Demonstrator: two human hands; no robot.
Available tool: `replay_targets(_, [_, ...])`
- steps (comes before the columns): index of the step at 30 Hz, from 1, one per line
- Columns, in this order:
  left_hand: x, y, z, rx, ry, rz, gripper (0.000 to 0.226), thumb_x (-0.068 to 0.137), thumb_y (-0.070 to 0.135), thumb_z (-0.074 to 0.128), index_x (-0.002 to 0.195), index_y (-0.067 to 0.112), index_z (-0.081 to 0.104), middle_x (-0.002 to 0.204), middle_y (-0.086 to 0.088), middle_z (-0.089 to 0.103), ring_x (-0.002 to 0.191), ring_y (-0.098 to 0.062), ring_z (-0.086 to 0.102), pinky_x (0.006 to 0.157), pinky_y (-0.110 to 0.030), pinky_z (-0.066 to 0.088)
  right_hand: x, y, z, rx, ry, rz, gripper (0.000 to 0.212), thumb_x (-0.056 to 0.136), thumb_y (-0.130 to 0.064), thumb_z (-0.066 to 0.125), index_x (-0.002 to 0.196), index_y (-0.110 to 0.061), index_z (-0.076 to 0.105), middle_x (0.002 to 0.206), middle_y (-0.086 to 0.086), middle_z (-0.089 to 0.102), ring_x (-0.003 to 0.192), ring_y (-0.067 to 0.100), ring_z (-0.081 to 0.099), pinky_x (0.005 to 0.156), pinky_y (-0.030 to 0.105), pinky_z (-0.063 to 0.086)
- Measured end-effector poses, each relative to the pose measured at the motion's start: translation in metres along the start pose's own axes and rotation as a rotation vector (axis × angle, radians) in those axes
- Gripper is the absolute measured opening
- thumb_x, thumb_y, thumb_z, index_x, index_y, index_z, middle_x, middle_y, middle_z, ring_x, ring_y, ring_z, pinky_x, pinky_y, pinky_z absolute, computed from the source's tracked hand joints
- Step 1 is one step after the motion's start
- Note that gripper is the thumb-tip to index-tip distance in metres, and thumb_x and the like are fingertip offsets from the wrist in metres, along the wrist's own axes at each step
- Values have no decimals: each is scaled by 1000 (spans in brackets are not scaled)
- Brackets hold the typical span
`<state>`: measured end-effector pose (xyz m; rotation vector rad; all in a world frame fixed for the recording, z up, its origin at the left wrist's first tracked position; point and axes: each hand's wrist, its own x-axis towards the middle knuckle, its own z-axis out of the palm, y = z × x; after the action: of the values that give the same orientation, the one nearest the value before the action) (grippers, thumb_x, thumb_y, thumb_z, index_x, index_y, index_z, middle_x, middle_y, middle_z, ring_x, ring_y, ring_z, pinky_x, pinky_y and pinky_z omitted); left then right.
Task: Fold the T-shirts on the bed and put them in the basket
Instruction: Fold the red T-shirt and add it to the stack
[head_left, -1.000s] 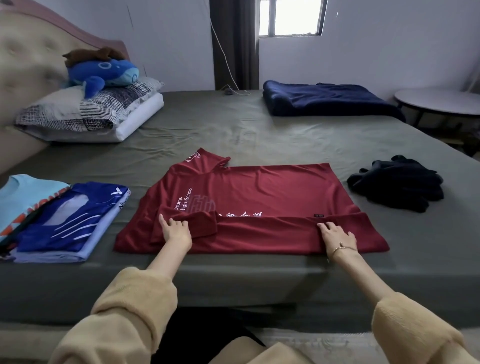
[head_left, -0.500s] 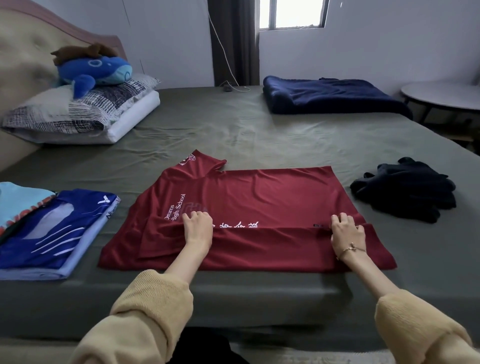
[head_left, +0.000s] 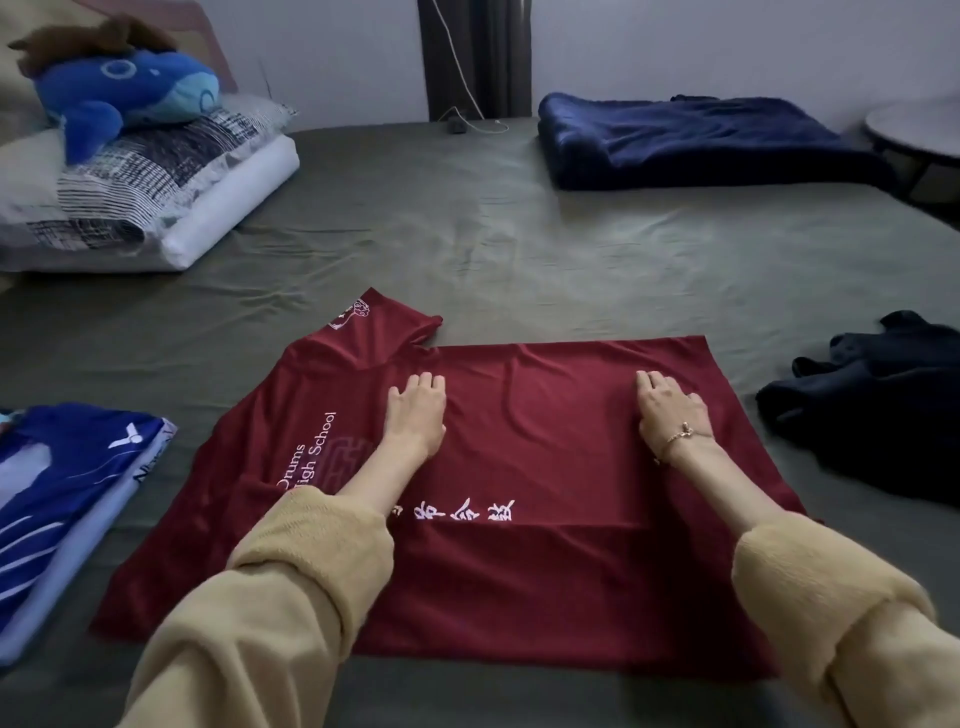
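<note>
- My left forearm covers the first characters of the white lettering row on the red T-shirt (head_left: 545, 457), and part of its "High School" print.
- The folded blue T-shirt (head_left: 57, 499) runs off the left edge of my view; I can't read its side print.
- The round side table (head_left: 919, 132) beyond the bed's far right corner is cut by the right edge.
- The dark garment (head_left: 878, 410) near the bed's right edge is bunched and partly out of view; I can't tell what it is.
- The plush whale (head_left: 119, 88) on the pillows is blurred.
</note>
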<state>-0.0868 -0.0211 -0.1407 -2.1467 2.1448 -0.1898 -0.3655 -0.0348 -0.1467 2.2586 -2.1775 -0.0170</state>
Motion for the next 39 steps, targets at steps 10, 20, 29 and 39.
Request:
replay_targets(10, [75,-32,16,75,-94,28,78,90,19,53,152,13,5,153,-3,24,141,-20,20,112,-51,21,99,14,1,-92,-93,-141,87,84,-2,54,150,-17,0,152,0,26,142,15,20,113,50,17])
replay_targets(20, [53,-35,-6,386,40,145,44,85,34,60,125,19,51,131,4,45,132,-19,30,110,-51,16,60,33,-1,-296,143,-78,24,85,-15,59,108,-20,56,112,-4,55,118,16,43,103,45,25])
replay_targets(29, [-11,-49,-12,485,-13,261,46,82,37,51,125,20,50,123,0,51,124,-22,38,100,-44,5,-9,65,-1,-206,112,-141,36,88,-6,46,122,-18,47,119,-2,56,120,18,48,92,30,37])
replay_targets(39, [-71,-39,-11,402,7,79,44,93,10,44,136,14,36,125,-1,56,114,-20,58,105,-37,30,-71,73,-12,-170,56,-136,32,84,-4,51,112,-20,54,116,-4,54,111,17,58,82,31,44])
